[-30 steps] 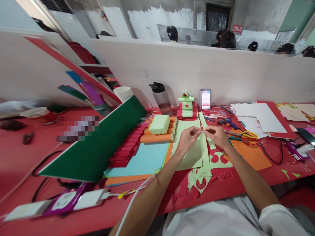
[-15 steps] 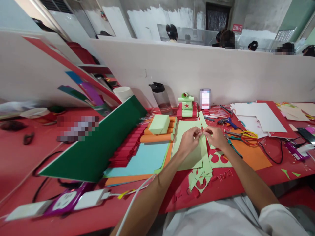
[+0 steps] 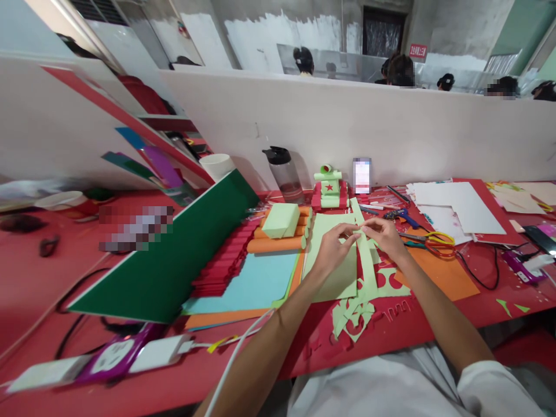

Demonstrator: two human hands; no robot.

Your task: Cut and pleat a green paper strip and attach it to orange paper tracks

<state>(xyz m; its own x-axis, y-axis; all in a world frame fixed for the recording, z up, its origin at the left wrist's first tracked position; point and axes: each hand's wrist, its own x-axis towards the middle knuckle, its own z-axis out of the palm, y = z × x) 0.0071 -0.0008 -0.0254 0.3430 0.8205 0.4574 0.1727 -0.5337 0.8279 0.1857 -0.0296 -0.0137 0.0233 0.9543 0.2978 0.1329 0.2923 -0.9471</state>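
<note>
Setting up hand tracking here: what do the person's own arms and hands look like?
The left hand and right hand are bare, without gloves. The right arm shows a white short sleeve; the left sleeve is out of view. A thin white cable crosses the left forearm in the picture.

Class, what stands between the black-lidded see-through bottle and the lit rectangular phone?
In the head view, a light-green and red paper model bearing a red star stands between the bottle and the phone.
</note>
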